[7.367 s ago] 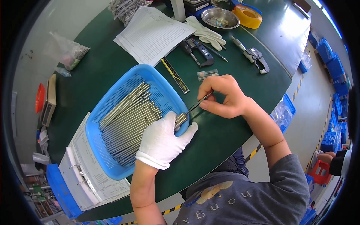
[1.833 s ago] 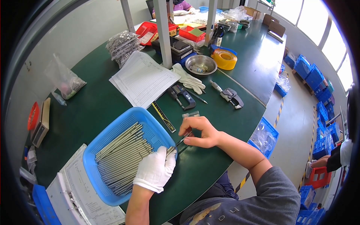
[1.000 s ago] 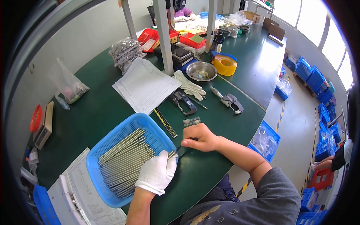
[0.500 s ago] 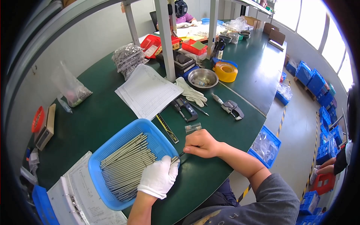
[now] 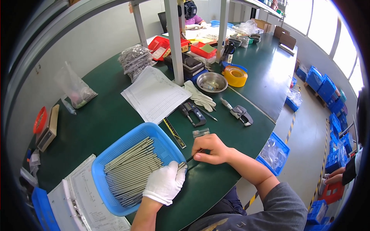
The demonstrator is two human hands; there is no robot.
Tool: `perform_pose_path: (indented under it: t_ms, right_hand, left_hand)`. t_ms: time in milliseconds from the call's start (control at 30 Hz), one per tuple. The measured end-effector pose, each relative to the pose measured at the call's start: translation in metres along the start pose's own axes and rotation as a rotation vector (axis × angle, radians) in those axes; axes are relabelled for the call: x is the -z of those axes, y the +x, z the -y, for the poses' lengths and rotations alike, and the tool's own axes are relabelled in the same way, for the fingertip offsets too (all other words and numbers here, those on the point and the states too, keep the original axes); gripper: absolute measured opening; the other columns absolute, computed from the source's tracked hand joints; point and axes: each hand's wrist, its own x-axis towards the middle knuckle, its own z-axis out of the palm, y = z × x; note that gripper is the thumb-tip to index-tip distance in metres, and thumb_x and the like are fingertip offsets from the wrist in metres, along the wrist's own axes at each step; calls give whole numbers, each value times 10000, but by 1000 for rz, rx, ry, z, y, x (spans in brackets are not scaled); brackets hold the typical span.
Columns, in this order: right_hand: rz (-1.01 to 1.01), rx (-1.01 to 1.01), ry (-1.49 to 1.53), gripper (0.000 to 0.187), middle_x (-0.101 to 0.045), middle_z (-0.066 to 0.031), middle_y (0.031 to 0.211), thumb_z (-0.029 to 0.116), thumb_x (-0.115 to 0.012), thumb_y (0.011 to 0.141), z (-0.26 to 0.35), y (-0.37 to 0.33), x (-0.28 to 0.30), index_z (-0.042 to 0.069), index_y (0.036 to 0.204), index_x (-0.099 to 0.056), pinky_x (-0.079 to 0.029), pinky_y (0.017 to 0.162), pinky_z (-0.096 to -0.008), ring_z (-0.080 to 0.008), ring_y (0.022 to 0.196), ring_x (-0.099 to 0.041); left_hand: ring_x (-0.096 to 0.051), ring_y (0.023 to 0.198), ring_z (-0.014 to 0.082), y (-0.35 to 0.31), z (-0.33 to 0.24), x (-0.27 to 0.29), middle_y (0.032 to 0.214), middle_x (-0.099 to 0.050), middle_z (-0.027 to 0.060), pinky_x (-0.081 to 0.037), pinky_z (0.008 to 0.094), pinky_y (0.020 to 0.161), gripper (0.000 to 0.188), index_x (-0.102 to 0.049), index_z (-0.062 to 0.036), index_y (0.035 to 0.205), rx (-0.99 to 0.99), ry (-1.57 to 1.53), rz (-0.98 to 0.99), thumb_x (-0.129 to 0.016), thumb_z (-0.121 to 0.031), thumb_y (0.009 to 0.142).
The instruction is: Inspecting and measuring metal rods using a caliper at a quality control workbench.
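While printed sheets (image 5: 156,94) lie nearby, L fingers (image 5: 180,177) grip rods (image 5: 182,165), R fingers (image 5: 203,157) pinch thin tool (image 5: 190,158).

Bright windows (image 5: 304,15) line the far right; a pale wall (image 5: 104,36) stands left of the green table (image 5: 83,134), gray floor (image 5: 306,146) right.

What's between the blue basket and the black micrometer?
Head view: a black-and-yellow ruler lies on the green table between the blue basket and the black micrometer.
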Motion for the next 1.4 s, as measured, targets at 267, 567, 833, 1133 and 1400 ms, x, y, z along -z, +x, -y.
perform_pose_path:
  t_ms: [267, 567, 833, 1133, 1400]
  right_hand:
    - [41, -16, -35, 177, -574, -72, 665, 141, -623, 873, -3, -2, 2, 24, 742, -593, -441, 543, -329, -238, 601, -564]
    - [56, -31, 99, 111, -609, -74, 756, 135, -616, 875, -5, -4, 1, 35, 833, -633, -455, 556, -328, -232, 644, -595]
    - [-40, -120, 206, 63, -633, -71, 768, 89, -671, 834, 17, 3, 2, 30, 839, -651, -469, 567, -314, -198, 649, -608]
    - [-41, -121, 232, 88, -642, -58, 756, 108, -688, 827, 12, 2, 4, 26, 815, -657, -459, 543, -300, -180, 625, -603]
    - [-8, -106, 162, 86, -632, -57, 727, 103, -699, 816, 7, 1, 5, 26, 823, -659, -459, 543, -293, -179, 629, -606]
  left_hand:
    - [-616, 605, 411, 1, 0, -1, 641, -619, 204, -492, 504, 574, 362, -555, -33, 812, -6, -10, -8, -463, -360, 939]
    - [-613, 576, 408, 0, -1, -1, 618, -612, 204, -490, 507, 546, 353, -559, -36, 802, -15, 5, -15, -474, -353, 933]
    - [-619, 576, 402, -1, 0, -1, 617, -615, 202, -497, 501, 545, 355, -558, -39, 803, 1, 17, -1, -467, -355, 935]
    - [-601, 566, 408, 0, -2, 1, 591, -590, 203, -480, 500, 547, 342, -537, -31, 805, 7, -4, 11, -470, -336, 943]
    - [-597, 580, 420, 0, 0, 1, 604, -587, 218, -473, 505, 555, 346, -531, -32, 805, 18, -26, 25, -462, -339, 948]
